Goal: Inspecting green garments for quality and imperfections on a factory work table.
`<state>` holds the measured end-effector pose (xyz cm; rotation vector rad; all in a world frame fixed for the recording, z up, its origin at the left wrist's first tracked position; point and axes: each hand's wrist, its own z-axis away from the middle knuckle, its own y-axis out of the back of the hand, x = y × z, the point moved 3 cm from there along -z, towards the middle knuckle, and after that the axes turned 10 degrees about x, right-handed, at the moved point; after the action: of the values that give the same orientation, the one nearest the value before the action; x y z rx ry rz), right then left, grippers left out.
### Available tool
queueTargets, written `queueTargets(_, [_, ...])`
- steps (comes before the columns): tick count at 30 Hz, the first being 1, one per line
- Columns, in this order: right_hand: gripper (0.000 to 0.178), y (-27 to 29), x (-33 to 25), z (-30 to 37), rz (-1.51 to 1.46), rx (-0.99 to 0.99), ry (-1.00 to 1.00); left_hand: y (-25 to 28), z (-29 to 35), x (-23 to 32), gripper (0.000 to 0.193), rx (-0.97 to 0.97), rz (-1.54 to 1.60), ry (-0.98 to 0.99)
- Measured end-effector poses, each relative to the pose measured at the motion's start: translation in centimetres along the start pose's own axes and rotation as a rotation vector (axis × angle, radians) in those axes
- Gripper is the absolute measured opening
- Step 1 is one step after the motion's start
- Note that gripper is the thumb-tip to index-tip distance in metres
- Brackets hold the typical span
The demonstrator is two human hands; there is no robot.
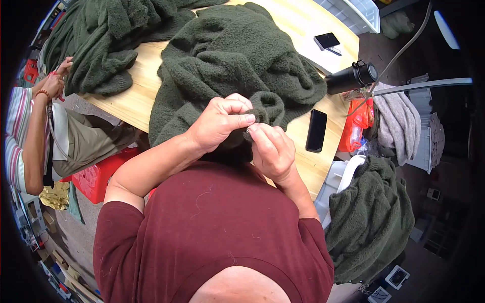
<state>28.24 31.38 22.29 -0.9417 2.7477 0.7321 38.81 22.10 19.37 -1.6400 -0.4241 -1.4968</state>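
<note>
A dark green knitted garment point(227, 55) lies heaped on the wooden table in front of me, its near part hanging toward my lap. My left hand point(220, 121) is closed, pinching a gathered edge of this knit between thumb and fingers. Right beside it, my right hand point(274, 151) is closed too, its thumb and fingertips pressed together at the same edge. Whether the right fingertips hold the knit itself or something small, such as a thread or needle, is too fine to make out. A loop of the fabric stands up just beyond both hands.
On the wooden table point(308, 171) lie a black phone point(317, 130), a black bottle point(352, 77) and a small dark device point(327, 41). More green knitwear point(111, 35) is piled at far left, near a co-worker's hands point(56, 81). Green knitwear point(371, 217) drapes over a bin at right.
</note>
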Motion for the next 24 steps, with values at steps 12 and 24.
queueTargets(12, [0.031,-0.6,0.5,0.4,0.027,-0.018,-0.027,1.0,0.8,-0.4,0.009,0.054,0.025,0.205])
queueTargets(24, [0.023,-1.4,1.0,0.2,-0.061,-0.094,0.017,1.7,1.0,0.4,0.003,0.024,-0.179,0.063])
